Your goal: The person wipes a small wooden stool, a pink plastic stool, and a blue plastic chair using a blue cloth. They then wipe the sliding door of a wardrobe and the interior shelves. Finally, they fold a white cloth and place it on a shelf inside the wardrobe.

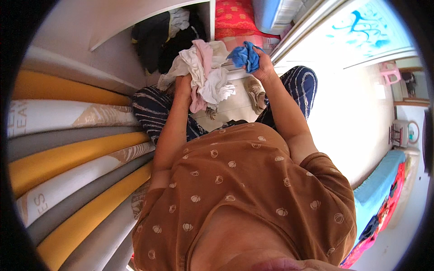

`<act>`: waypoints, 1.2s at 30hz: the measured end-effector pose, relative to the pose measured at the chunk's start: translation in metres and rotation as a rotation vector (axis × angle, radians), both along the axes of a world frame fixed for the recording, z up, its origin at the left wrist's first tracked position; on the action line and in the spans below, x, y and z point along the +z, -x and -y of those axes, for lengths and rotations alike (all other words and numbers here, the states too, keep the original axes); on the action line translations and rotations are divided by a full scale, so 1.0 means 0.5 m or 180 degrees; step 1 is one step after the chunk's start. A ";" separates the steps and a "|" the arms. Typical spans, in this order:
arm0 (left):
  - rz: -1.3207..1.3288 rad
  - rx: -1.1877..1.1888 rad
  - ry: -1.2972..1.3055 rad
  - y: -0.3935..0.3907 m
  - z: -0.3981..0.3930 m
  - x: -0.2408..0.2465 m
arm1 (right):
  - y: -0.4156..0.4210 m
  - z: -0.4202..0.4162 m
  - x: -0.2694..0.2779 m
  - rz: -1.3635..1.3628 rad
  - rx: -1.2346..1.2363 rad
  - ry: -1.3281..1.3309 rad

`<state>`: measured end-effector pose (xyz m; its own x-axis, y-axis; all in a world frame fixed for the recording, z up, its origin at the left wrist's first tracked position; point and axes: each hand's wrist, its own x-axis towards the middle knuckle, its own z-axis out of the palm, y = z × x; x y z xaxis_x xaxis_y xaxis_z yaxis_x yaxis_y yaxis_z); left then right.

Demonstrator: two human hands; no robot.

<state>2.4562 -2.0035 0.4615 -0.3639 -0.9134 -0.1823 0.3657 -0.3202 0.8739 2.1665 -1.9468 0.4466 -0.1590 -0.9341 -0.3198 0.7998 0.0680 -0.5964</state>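
A loose bundle of crumpled white and pink clothes (202, 73) is gripped from below by my left hand (184, 87), whose fingers are mostly hidden under the fabric. Balled up in my right hand (265, 66) is a piece of blue cloth (244, 57), held a little to the right of the bundle. Both hands are out in front of my bent knees. Just beyond the bundle, dark clothes (147, 40) with yellow edging lie heaped in an open cabinet compartment (212, 20). A small greyish-brown item (211, 113) shows below the bundle; I cannot tell what it is.
A yellow, white and grey striped curtain (81, 159) hangs close on my left. Ahead are red patterned fabric (234, 17) and a blue-edged item (268, 15). A beige shoe (255, 95) is on the tiled floor. Rightward are a door frame (305, 30), a pink stool (390, 74) and light-blue-covered furniture (379, 176).
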 end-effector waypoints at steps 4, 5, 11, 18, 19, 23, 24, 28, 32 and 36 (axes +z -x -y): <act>-0.0002 -0.0261 -0.0209 0.008 0.007 -0.045 | -0.019 -0.003 -0.004 0.0217 0.0034 0.0250; -0.0018 -0.0246 -0.0192 0.013 0.014 -0.076 | -0.014 0.008 -0.022 0.0165 0.0049 0.0207; 0.0464 -0.0199 -0.1058 0.044 0.008 -0.132 | 0.066 0.022 -0.287 0.0755 -0.0886 -0.0873; 0.0642 -0.0476 -0.1795 0.041 -0.029 -0.208 | 0.113 0.080 -0.407 0.0719 -0.1328 -0.1069; 0.0633 -0.0397 -0.1736 0.044 -0.031 -0.196 | 0.124 0.098 -0.408 0.0613 -0.1415 -0.1113; 0.0862 -0.0466 -0.1713 0.075 -0.044 -0.159 | 0.199 0.122 -0.423 -0.0142 -0.1695 -0.1008; 0.1039 -0.0549 -0.1658 0.087 -0.042 -0.154 | 0.209 0.124 -0.422 -0.0448 -0.1650 -0.1520; 0.1513 -0.0576 -0.1391 0.079 -0.025 -0.215 | 0.079 0.138 -0.323 -0.1945 -0.0586 -0.1280; 0.1800 -0.0405 -0.1421 0.074 -0.007 -0.310 | -0.125 0.100 -0.197 -0.3435 0.1073 -0.0710; 0.4013 -0.1210 0.0872 0.074 0.005 -0.260 | -0.093 0.055 -0.204 -0.3396 0.0876 -0.0814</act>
